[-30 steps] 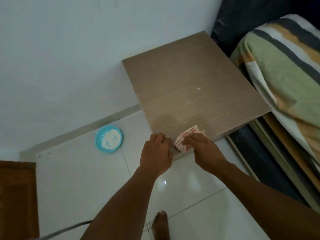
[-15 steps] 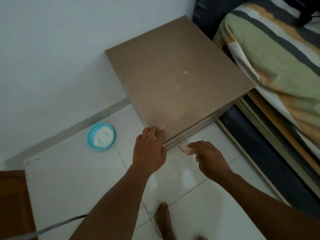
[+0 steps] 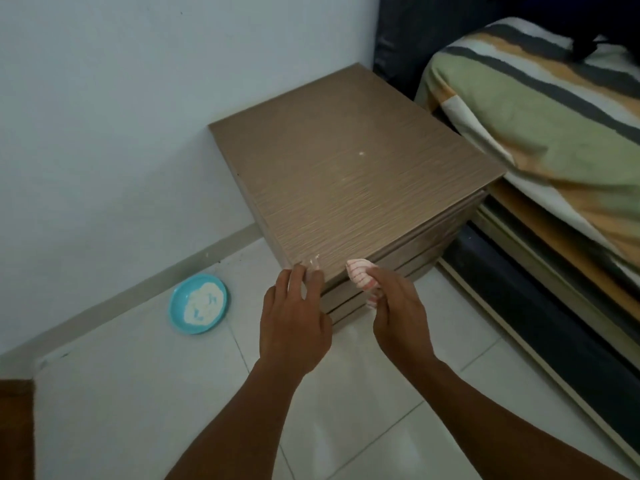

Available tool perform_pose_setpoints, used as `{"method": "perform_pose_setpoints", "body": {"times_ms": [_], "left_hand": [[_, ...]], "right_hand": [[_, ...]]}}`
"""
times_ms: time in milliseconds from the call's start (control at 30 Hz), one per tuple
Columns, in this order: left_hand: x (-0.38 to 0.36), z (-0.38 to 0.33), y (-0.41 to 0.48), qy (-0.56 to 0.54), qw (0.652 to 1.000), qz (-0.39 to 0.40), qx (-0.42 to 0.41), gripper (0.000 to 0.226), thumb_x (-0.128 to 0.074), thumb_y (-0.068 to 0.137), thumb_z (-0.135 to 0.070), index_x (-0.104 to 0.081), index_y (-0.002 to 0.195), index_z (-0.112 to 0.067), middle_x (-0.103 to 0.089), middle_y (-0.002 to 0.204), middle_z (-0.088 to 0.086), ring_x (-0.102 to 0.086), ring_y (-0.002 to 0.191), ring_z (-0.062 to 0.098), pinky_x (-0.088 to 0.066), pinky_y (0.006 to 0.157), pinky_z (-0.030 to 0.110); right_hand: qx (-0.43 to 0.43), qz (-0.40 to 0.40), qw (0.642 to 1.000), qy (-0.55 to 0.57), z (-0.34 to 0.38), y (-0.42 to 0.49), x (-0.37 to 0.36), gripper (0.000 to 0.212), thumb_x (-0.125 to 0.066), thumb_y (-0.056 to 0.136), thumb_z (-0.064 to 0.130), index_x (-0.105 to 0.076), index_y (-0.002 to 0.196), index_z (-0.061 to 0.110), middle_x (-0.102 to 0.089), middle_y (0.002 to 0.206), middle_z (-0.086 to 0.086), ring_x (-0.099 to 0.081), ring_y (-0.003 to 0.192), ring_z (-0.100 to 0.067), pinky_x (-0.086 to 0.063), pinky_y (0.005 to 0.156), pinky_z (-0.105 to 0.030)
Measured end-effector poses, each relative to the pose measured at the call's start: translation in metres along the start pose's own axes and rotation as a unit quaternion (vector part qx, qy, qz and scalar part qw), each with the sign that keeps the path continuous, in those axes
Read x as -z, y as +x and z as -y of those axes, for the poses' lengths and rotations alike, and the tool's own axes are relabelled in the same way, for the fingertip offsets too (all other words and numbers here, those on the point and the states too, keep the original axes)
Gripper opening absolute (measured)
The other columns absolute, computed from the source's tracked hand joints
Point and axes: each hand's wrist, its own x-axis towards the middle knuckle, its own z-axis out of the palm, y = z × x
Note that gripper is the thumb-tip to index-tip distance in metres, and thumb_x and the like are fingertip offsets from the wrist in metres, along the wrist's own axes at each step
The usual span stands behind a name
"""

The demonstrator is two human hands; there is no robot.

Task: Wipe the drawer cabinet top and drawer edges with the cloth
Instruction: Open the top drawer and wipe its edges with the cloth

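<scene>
A brown wood-grain drawer cabinet (image 3: 353, 181) stands against the white wall, its drawer fronts stacked below the top's near edge. A few pale specks lie on its top. My left hand (image 3: 294, 317) rests with its fingertips on the near left corner of the top, holding nothing. My right hand (image 3: 398, 310) is closed around a bunched red-and-white checked cloth (image 3: 360, 275). The cloth sticks up at the front edge of the top, just above the upper drawer edge.
A blue dish (image 3: 198, 303) with white powder sits on the tiled floor left of the cabinet. A bed with a striped cover (image 3: 540, 109) runs along the right, its frame close to the cabinet's side. A brown board (image 3: 15, 427) fills the lower left corner.
The cloth left the cabinet top and dropped in front of the drawers, then came back up to the front edge. My left hand stayed at the near left corner. The view shifted.
</scene>
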Motion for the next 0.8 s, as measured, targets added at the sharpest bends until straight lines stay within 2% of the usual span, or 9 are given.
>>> {"method": "perform_pose_setpoints", "body": {"times_ms": [67, 100, 200, 267, 333, 433, 500, 633, 800], "left_hand": [[-0.019, 0.006, -0.008, -0.013, 0.999, -0.027, -0.01, 0.072, -0.066, 0.082, -0.026, -0.04, 0.149, -0.014, -0.044, 0.151, 0.017, -0.044, 0.138, 0.035, -0.047, 0.106, 0.047], [-0.028, 0.01, -0.01, -0.015, 0.999, -0.04, -0.016, 0.077, -0.066, 0.082, -0.026, -0.036, 0.152, -0.015, -0.04, 0.153, 0.017, -0.043, 0.139, 0.035, -0.046, 0.107, 0.048], [-0.05, 0.022, -0.014, -0.025, 0.997, -0.075, -0.025, 0.085, -0.063, 0.084, -0.03, -0.022, 0.157, -0.021, -0.028, 0.161, 0.012, -0.035, 0.144, 0.032, -0.035, 0.114, 0.045], [-0.058, 0.029, -0.013, -0.037, 0.993, -0.094, -0.054, 0.089, -0.064, 0.084, -0.031, -0.016, 0.158, -0.025, -0.024, 0.163, 0.011, -0.031, 0.147, 0.031, -0.035, 0.116, 0.047], [-0.064, 0.038, -0.009, -0.042, 0.988, -0.118, -0.085, 0.092, -0.065, 0.083, -0.029, -0.013, 0.159, -0.025, -0.024, 0.163, 0.011, -0.032, 0.146, 0.032, -0.039, 0.113, 0.049], [-0.072, 0.045, -0.003, -0.042, 0.976, -0.174, -0.121, 0.093, -0.067, 0.079, -0.025, -0.017, 0.157, -0.022, -0.027, 0.16, 0.014, -0.037, 0.143, 0.035, -0.042, 0.107, 0.052], [-0.078, 0.046, 0.002, -0.052, 0.967, -0.207, -0.141, 0.09, -0.066, 0.079, -0.023, -0.02, 0.156, -0.02, -0.029, 0.158, 0.016, -0.04, 0.141, 0.036, -0.043, 0.106, 0.052], [-0.093, 0.052, 0.007, -0.061, 0.948, -0.261, -0.172, 0.088, -0.063, 0.079, -0.021, -0.023, 0.156, -0.013, -0.028, 0.158, 0.017, -0.039, 0.141, 0.037, -0.04, 0.109, 0.05], [-0.103, 0.059, 0.01, -0.057, 0.938, -0.289, -0.182, 0.087, -0.064, 0.082, -0.023, -0.022, 0.157, -0.009, -0.023, 0.164, 0.013, -0.028, 0.15, 0.031, -0.033, 0.115, 0.05]], "right_hand": [[0.021, -0.092, 0.995, 0.024, -0.003, -0.005, -0.021, 0.039, -0.036, 0.103, 0.03, -0.058, 0.126, 0.008, -0.068, 0.12, -0.016, -0.059, 0.114, -0.02, -0.035, 0.108, -0.012], [0.04, -0.133, 0.99, 0.038, -0.004, -0.006, -0.031, 0.037, -0.035, 0.105, 0.029, -0.057, 0.126, 0.008, -0.067, 0.12, -0.017, -0.056, 0.114, -0.02, -0.034, 0.109, -0.012], [0.088, -0.207, 0.973, 0.058, -0.001, -0.003, -0.044, 0.032, -0.04, 0.103, 0.024, -0.055, 0.127, 0.008, -0.061, 0.124, -0.012, -0.053, 0.115, -0.022, -0.045, 0.1, -0.028], [0.132, -0.228, 0.963, 0.054, 0.01, 0.014, -0.036, 0.032, -0.041, 0.103, 0.025, -0.055, 0.127, 0.008, -0.055, 0.125, -0.008, -0.051, 0.113, -0.023, -0.045, 0.094, -0.026], [0.153, -0.175, 0.973, 0.008, 0.026, 0.044, -0.019, 0.03, -0.047, 0.099, 0.017, -0.057, 0.126, 0.011, -0.057, 0.126, -0.008, -0.052, 0.111, -0.022, -0.046, 0.089, -0.027], [0.129, 0.035, 0.986, -0.103, 0.051, 0.092, -0.002, 0.035, -0.053, 0.095, 0.011, -0.059, 0.129, 0.016, -0.064, 0.124, -0.01, -0.059, 0.109, -0.026, -0.052, 0.09, -0.042], [0.11, 0.142, 0.968, -0.177, 0.062, 0.108, -0.005, 0.038, -0.054, 0.094, 0.013, -0.061, 0.131, 0.019, -0.065, 0.128, -0.011, -0.06, 0.112, -0.029, -0.05, 0.094, -0.039], [0.127, 0.158, 0.959, -0.197, 0.069, 0.111, -0.013, 0.038, -0.05, 0.095, 0.017, -0.064, 0.13, 0.02, -0.061, 0.137, -0.009, -0.057, 0.121, -0.027, -0.044, 0.097, -0.033], [0.152, 0.157, 0.963, -0.156, 0.067, 0.103, -0.015, 0.03, -0.055, 0.096, 0.027, -0.071, 0.121, 0.023, -0.068, 0.127, -0.005, -0.061, 0.112, -0.022, -0.05, 0.098, -0.041]]}}
